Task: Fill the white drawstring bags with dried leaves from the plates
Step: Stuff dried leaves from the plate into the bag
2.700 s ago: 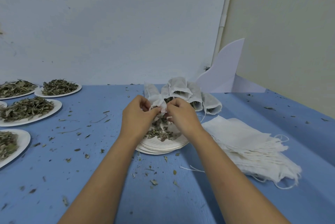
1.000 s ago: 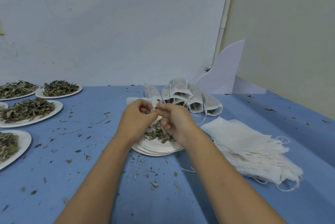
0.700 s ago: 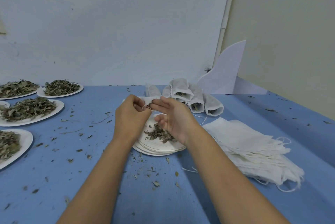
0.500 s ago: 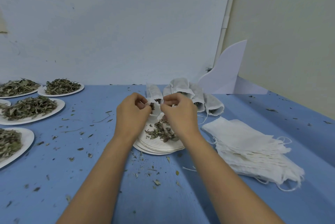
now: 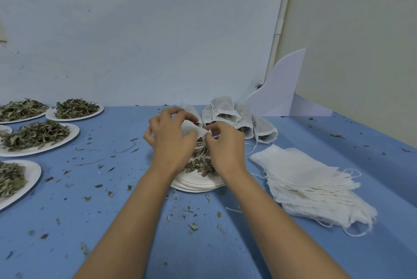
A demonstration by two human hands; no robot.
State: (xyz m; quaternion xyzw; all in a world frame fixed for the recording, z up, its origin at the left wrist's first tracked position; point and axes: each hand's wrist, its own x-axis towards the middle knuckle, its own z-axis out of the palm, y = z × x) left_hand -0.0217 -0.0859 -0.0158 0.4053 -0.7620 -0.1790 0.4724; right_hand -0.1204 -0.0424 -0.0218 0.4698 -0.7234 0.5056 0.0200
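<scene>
We hold one bag (image 5: pixel 190 129) just above the plate (image 5: pixel 198 185), so that any leaves (image 5: pixel 200 166) we spill fall back on it and not on the tabletop (image 5: pixel 135 222). Our left hand (image 5: pixel 171 143) cups the bag, fingers (image 5: pixel 165 114) curled round its body. Our right hand (image 5: pixel 225 148) pinches its mouth edge, to open it or draw it closed; we cannot tell which. Filled bags (image 5: pixel 225 109) lie behind the plate, out of the way. Empty bags (image 5: pixel 311 179) are stacked beside our right arm, within easy reach.
</scene>
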